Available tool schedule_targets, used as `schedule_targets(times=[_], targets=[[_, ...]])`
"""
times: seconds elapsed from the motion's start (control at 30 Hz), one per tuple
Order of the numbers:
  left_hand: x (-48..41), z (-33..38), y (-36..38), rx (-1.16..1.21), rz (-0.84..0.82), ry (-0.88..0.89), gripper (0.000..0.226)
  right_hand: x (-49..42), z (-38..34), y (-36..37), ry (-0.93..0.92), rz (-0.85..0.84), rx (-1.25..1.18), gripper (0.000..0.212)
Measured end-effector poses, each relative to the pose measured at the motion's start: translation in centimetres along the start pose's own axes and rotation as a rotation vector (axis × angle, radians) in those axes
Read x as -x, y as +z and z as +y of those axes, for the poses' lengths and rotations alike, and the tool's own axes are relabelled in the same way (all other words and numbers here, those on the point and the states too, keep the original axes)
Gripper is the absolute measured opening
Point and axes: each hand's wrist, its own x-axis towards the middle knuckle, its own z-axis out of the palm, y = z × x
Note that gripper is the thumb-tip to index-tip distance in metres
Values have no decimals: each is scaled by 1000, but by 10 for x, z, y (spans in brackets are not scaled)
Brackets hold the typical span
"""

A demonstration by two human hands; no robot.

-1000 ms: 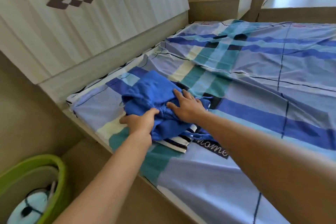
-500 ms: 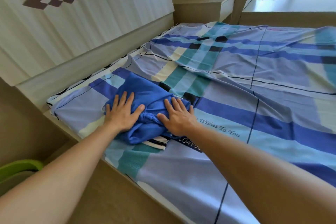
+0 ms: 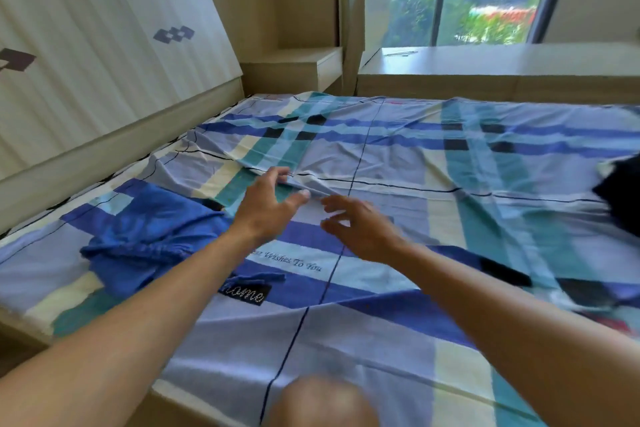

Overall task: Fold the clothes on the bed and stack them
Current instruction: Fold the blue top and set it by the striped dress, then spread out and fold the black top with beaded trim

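A folded blue garment (image 3: 149, 236) lies at the left corner of the bed (image 3: 398, 163), on the checked blue and teal sheet. My left hand (image 3: 266, 208) hovers over the sheet to the right of it, fingers loosely spread, holding nothing. My right hand (image 3: 360, 225) floats beside the left one, fingers relaxed and empty. A dark garment (image 3: 620, 198) lies at the right edge of the bed, partly cut off by the frame.
The padded headboard (image 3: 104, 55) runs along the left. A wooden shelf (image 3: 298, 62) and a window ledge (image 3: 485, 62) stand behind the bed. My knee (image 3: 322, 402) shows at the bottom, against the bed's near edge.
Both hands have lifted off the blue garment and moved right, over the bare sheet. The view has swung up and right, bringing the window and a dark garment into sight.
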Motion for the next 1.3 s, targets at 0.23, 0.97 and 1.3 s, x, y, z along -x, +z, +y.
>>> schedule_targets(times=[0.23, 0.97, 1.3], targets=[[20, 116, 99, 267, -174, 189, 47, 102, 64, -144, 154, 319, -186, 32], [75, 169, 230, 382, -535, 459, 32, 254, 140, -282, 517, 449, 319, 72], [62, 148, 234, 322, -571, 489, 64, 350, 182, -338, 1380, 56, 626, 71]])
